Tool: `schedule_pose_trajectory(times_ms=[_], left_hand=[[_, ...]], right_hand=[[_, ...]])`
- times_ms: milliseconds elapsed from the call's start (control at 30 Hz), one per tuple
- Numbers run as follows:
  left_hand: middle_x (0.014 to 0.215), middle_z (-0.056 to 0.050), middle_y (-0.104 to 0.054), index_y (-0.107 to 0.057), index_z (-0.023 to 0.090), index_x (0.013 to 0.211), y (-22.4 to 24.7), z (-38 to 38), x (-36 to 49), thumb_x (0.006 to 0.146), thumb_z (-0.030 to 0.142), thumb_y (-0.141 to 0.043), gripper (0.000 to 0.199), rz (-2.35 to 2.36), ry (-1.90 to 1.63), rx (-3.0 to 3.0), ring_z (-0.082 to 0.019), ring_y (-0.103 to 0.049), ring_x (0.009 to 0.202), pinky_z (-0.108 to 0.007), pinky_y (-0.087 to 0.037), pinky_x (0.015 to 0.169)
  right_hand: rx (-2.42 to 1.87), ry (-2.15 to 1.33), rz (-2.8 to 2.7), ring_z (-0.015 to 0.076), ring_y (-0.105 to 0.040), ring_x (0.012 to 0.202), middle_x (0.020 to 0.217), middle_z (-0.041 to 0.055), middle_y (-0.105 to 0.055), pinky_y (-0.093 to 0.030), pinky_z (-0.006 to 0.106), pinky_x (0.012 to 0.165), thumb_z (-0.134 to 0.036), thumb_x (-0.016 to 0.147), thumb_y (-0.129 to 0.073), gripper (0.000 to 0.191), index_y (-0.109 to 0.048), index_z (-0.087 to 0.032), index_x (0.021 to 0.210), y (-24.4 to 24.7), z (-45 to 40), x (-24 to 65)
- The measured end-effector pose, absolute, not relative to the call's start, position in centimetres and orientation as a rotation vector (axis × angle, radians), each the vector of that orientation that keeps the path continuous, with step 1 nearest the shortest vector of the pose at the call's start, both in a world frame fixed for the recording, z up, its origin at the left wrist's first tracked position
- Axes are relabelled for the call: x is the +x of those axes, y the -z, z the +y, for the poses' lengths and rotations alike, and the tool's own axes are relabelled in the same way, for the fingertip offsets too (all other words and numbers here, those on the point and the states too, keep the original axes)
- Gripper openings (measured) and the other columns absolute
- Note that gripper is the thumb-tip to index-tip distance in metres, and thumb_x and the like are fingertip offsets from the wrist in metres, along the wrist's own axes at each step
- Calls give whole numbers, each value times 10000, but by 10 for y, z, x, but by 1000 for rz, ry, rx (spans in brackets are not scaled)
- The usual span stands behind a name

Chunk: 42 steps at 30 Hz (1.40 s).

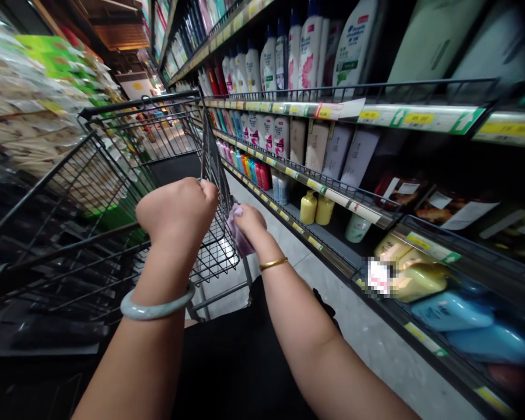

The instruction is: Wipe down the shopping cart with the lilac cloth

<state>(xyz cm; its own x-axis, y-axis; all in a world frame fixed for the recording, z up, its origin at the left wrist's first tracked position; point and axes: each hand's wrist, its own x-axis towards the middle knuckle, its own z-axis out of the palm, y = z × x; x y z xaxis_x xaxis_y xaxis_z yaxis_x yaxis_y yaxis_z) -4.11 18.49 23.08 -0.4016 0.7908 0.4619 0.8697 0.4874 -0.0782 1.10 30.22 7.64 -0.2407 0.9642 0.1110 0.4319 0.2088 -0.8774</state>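
Note:
A dark wire shopping cart (157, 140) stands in front of me. My left hand (181, 210), above a pale green bangle (157, 306), is closed in a fist over the cart's near side; what it grips, if anything, is hidden behind the fingers. Lower and to the right, my right hand (249, 221) is closed on a light purple cloth (240, 236) beside the cart's right side. A gold bracelet (273, 264) circles that wrist. Through the wire, the floor shows below the basket.
Shelves of shampoo bottles (310, 52) run along the right, with yellow bottles (308, 207) and blue bottles (452, 311) lower down. Bagged goods (30, 116) are stacked on the left, blurred. Grey floor (359, 326) lies beside the lowest shelf.

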Motion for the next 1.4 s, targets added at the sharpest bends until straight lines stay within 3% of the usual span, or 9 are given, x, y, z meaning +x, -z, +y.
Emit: schedule_pose_trajectory(times_ms=[267,467,700,900,1067,1267,1400], left_hand=[[1006,-236,-772,-792,137,1041,-232,184,-44,972,428,-167,692,-2271,186,-1408,-403,-709,895,-447,-451,660],[1001,-243,-768,-794,129,1060,-234,183,-45,975,436,-148,720,-2278,176,-1417,-422,-720,925,-458,-437,644],[1000,-236,-768,-798,126,1051,-232,184,-45,978,419,-179,689,-2270,182,-1387,-423,-725,928,-461,-472,663],[987,-227,-771,-793,132,1048,-231,185,-45,987,413,-161,695,-2265,159,-1390,-407,-716,906,-455,-474,650],[986,-235,-766,-794,121,1043,-231,185,-45,983,402,-176,682,-2266,184,-1391,-407,-719,895,-456,-466,656],[965,-214,-769,-790,135,1009,-230,186,-46,981,412,-182,669,-2265,156,-1370,-398,-723,891,-436,-444,631],[987,-215,-768,-787,140,1020,-231,185,-46,985,422,-174,676,-2274,153,-1387,-395,-721,905,-437,-449,646]], right_hand=[[-1021,-942,-1506,168,-698,999,1115,10,-775,-515,249,883,-359,916,-593,291,-674,-264,1179,-99,299,6],[-1370,-1046,-1818,221,-690,931,1046,53,-786,-478,288,781,-377,906,-603,196,-724,-257,1004,-81,300,10],[-1031,-1063,-1555,145,-626,806,879,-28,-721,-454,220,713,-427,893,-607,216,-686,-250,988,-89,304,2],[-1302,-1051,-1758,181,-627,817,909,21,-740,-448,267,739,-355,863,-634,128,-697,-248,894,-78,305,6],[-964,-1178,-1487,135,-576,752,772,-38,-649,-468,224,718,-351,840,-657,122,-649,-229,845,-97,299,5],[-461,-1427,-1066,114,-579,744,832,-38,-618,-524,222,749,-305,824,-625,144,-601,-224,940,-134,286,16],[-723,-1301,-1404,144,-597,791,802,-33,-636,-523,257,811,-286,820,-669,109,-636,-234,909,-113,294,21]])
